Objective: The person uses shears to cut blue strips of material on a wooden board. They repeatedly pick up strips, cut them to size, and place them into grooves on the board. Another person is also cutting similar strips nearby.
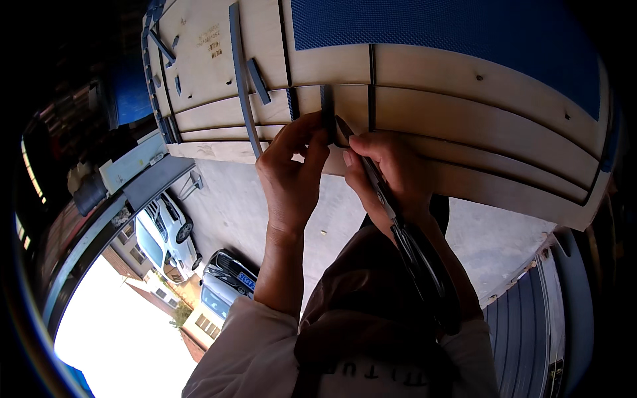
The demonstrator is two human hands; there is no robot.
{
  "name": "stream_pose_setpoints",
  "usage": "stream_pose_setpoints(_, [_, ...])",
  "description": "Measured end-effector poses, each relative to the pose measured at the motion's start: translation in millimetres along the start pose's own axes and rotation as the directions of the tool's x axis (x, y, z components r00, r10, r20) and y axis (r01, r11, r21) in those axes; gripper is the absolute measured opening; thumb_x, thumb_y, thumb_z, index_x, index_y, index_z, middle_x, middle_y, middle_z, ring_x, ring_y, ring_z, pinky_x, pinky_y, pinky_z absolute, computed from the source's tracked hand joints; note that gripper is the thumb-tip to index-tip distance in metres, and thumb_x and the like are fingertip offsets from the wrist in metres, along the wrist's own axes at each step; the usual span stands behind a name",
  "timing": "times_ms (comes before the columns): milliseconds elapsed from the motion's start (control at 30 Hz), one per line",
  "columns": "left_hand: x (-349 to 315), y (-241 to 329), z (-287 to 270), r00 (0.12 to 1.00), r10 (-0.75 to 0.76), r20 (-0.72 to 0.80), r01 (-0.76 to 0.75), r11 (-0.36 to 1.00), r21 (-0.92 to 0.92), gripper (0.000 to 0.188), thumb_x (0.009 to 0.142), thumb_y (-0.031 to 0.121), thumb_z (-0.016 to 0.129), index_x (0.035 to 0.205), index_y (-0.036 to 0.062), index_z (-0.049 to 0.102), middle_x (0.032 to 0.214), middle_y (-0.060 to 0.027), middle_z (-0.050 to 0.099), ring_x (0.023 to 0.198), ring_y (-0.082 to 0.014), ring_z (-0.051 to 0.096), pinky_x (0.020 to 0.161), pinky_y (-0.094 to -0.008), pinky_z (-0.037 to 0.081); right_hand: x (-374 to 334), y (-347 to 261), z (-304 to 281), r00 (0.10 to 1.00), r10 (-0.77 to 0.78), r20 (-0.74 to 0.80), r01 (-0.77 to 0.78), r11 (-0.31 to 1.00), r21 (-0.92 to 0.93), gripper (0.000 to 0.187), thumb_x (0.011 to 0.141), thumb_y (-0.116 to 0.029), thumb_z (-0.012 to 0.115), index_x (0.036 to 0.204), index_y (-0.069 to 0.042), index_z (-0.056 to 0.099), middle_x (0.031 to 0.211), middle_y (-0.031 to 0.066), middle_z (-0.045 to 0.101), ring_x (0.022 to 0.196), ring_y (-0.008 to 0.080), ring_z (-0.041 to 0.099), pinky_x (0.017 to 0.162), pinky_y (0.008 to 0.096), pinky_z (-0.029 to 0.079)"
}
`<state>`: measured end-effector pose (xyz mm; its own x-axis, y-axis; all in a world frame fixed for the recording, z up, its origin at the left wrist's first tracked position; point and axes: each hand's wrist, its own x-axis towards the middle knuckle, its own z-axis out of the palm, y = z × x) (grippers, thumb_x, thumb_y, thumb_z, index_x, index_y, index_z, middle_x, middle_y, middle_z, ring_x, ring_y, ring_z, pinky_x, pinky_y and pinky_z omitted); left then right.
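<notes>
My left hand [295, 176] pinches a short dark textured strip [327, 106] between thumb and fingers, at the near side of a light wooden board [424, 113]. My right hand [395, 176] is closed round what look like long scissors [385, 196], with a metal middle and dark handles hanging toward my forearm. Their dark tip points up beside the strip; whether it touches is unclear. Dark grooves cross the board, and a short blue textured piece [292, 104] lies in one of them, just left of the strip.
A blue textured sheet [451, 33] covers the board's far right. A long blue-grey strip [243, 79] and a shorter one [258, 81] lie to the left, with small offcuts [161, 48] beyond. Parked cars [166, 232] stand outside an opening at lower left.
</notes>
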<state>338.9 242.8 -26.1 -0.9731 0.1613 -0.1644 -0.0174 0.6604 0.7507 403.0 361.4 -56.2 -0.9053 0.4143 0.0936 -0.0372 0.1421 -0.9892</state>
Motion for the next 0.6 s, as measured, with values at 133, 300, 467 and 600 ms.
stream_pose_setpoints(133, [-2.6, 1.3, -1.2, 1.0, 0.005, 0.011, -0.005, 1.0, 0.023, 0.021, 0.084, 0.002, 0.063, 0.104, 0.0006, 0.067, 0.086, -0.0069, 0.069, 0.071, -0.0089, 0.063, 0.062, -0.0226, 0.05, -9.6, 0.5, 1.8, 0.996, -0.054, -0.072, 0.053, 0.999, -0.008, 0.025, 0.072, -0.001, 0.072, 0.092, -0.005, 0.058, 0.081, 0.0077, 0.064, 0.068, 0.023, 0.065, 0.058, 0.0314, 0.052])
stream_pose_setpoints(300, [-3.2, -2.2, 2.3, 1.0, -0.013, 0.001, 0.013, 0.999, -0.037, 0.021, 0.083, 0.001, 0.063, 0.104, 0.0004, 0.067, 0.087, -0.0069, 0.069, 0.072, -0.0084, 0.063, 0.063, -0.0226, 0.049, -6.3, 2.0, 6.7, 0.988, -0.111, -0.108, 0.109, 0.994, -0.021, 0.025, 0.073, -0.001, 0.071, 0.092, -0.004, 0.056, 0.078, 0.0084, 0.063, 0.066, 0.0224, 0.065, 0.056, 0.0307, 0.052])
stream_pose_setpoints(467, [-4.5, -3.9, 3.1, 1.0, -0.008, -0.005, 0.008, 0.999, -0.035, 0.021, 0.083, 0.001, 0.063, 0.104, 0.0003, 0.067, 0.086, -0.007, 0.069, 0.073, -0.0084, 0.063, 0.063, -0.0227, 0.049, -11.1, 3.6, 3.9, 0.997, -0.073, -0.04, 0.071, 0.997, -0.035, 0.028, 0.073, 0.003, 0.073, 0.097, 0.0, 0.06, 0.088, 0.012, 0.066, 0.075, 0.0208, 0.067, 0.064, 0.0278, 0.055])
stream_pose_setpoints(600, [-5.0, -6.4, 3.8, 1.0, 0.005, -0.003, -0.006, 1.0, -0.02, 0.022, 0.083, 0.001, 0.063, 0.105, 0.0003, 0.067, 0.086, -0.0071, 0.069, 0.073, -0.0085, 0.063, 0.064, -0.0227, 0.049, -9.0, 4.6, 8.9, 0.987, -0.104, -0.12, 0.101, 0.994, -0.027, 0.023, 0.074, -0.001, 0.07, 0.091, -0.004, 0.056, 0.078, 0.0087, 0.063, 0.067, 0.0225, 0.065, 0.057, 0.031, 0.053])
